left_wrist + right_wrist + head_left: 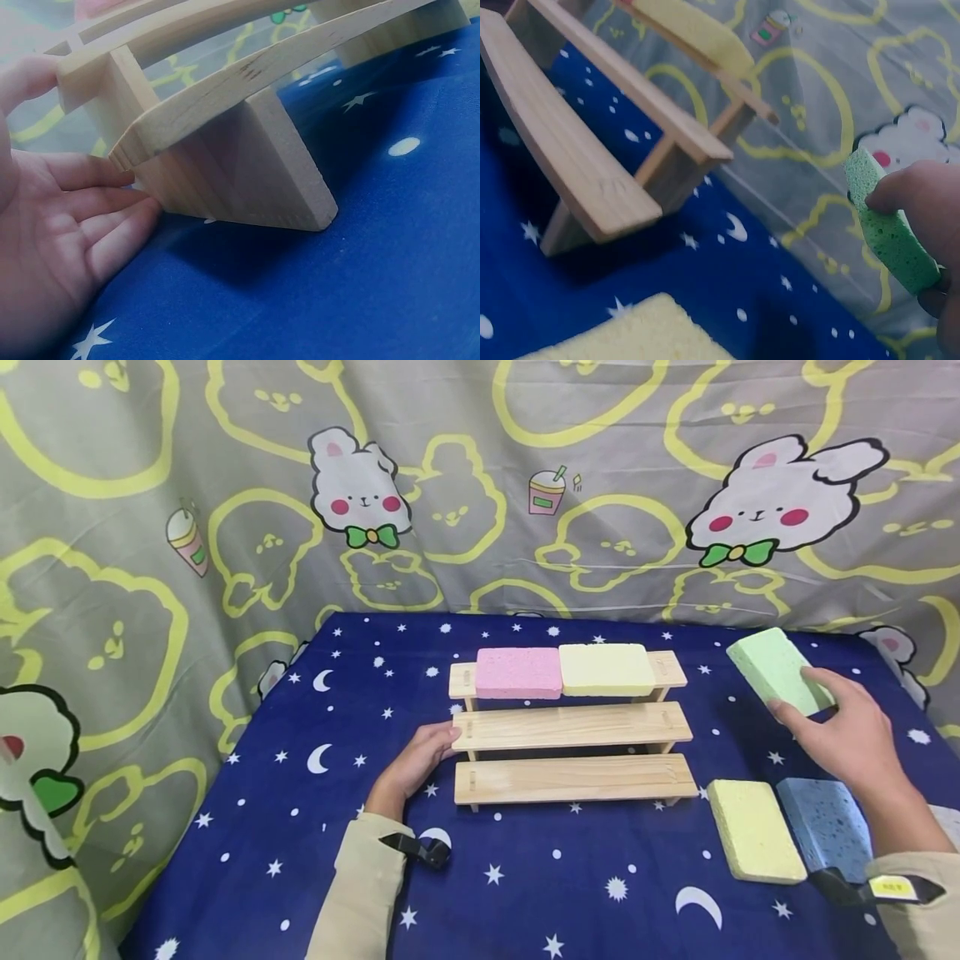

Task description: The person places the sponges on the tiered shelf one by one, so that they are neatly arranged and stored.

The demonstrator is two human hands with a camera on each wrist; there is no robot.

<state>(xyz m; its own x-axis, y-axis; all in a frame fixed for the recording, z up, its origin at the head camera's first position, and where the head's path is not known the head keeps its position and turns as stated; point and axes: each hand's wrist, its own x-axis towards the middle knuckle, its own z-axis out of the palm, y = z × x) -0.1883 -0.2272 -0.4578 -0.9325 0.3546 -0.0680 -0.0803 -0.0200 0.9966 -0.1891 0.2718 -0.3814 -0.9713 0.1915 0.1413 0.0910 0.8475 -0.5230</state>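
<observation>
A three-tier wooden rack [573, 727] stands in the middle of the table. My left hand [420, 756] holds its left end; in the left wrist view the fingertips [146, 206] touch the side panel below the shelves. On the top tier a pink sponge [517, 672] and a pale yellow sponge [606, 669] lie side by side. The two lower tiers carry nothing. To the right of the rack, my right hand [851, 731] grips a green sponge [772, 664] between thumb and fingers, raised and tilted above the cloth.
At the right, a second yellow sponge [757, 831] lies flat on the cloth beside a blue sponge [825, 822], partly hidden by the right arm. A dark blue star-and-moon cloth [570, 885] covers the table. Patterned grey curtain [465, 485] hangs behind and at the left.
</observation>
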